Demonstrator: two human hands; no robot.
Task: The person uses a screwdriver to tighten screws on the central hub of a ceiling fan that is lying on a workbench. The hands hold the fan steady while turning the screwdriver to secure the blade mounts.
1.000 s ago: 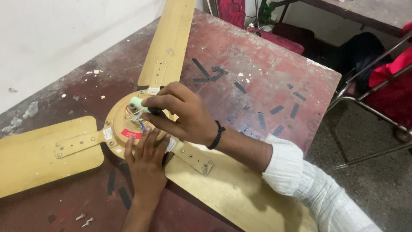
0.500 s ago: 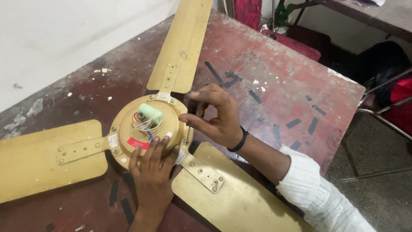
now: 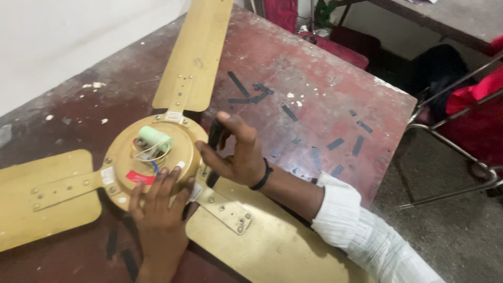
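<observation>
- Since a moment ago, our right hand (image 3: 238, 154) has slid off the top of the fan hub (image 3: 152, 160) to its right edge, uncovering the green cylinder (image 3: 155, 139) and wires.
- It curls around a dark tool (image 3: 214, 152), mostly hidden by the fingers; we cannot tell its tip.
- Our left hand (image 3: 160, 217) lies flat and open on the hub's near rim, gripping nothing.
- Fan blades (image 3: 196, 57) run past the frame on the red table (image 3: 314, 89).
</observation>
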